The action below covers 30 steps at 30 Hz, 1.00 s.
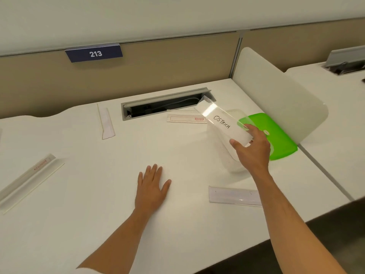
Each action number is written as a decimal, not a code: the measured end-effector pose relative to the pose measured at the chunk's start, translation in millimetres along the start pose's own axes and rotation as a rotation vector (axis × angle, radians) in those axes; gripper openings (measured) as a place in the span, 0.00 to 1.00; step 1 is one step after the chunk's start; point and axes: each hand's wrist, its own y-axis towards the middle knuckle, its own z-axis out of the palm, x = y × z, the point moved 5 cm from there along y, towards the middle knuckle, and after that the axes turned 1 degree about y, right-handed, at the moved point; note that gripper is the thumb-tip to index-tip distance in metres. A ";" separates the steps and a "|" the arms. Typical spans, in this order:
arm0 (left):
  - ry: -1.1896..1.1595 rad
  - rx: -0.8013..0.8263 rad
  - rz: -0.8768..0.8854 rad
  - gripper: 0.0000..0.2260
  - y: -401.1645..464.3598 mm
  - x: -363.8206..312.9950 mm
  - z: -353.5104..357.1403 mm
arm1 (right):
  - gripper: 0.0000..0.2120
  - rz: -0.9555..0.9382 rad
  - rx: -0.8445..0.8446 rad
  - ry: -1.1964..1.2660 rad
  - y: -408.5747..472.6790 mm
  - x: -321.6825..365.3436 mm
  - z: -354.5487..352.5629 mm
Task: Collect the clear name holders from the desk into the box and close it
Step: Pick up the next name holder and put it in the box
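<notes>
Clear plastic, the "OSTRICH" holder [223, 120] is pinched at its near end between the thumb and fingers of the right hand [251, 149], raised over the clear box [230, 155] beside the green lid [276, 135]. Left hand [151, 187] lies flat on the desk [98, 194], fingers slightly spread. Four other holders [234, 195] lie scattered around.

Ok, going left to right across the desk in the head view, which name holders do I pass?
Long holder at the far left → upright-lying holder → red-printed holder by the cable tray → OSTRICH holder in the right hand. The near-edge holder overlaps these.
</notes>
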 end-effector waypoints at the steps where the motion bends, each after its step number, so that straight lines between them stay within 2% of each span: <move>1: 0.018 -0.003 0.002 0.30 0.2 -0.1 0.5 | 0.30 0.025 -0.026 -0.025 2.6 -4.3 -4.1; 4: 0.035 0.002 -0.003 0.30 0.2 0.4 1.3 | 0.29 0.084 -0.069 -0.088 8.8 -17.5 -13.8; 12: 0.025 0.005 -0.010 0.30 0.8 1.5 2.9 | 0.30 0.204 -0.054 -0.214 20.5 -43.5 -19.3; 26: 0.019 -0.014 -0.011 0.30 1.5 2.8 5.2 | 0.35 0.241 0.337 -0.496 26.6 -46.2 24.5; 30: 0.031 -0.023 -0.006 0.30 1.4 3.3 5.7 | 0.32 0.259 0.430 -0.562 27.3 -48.2 32.0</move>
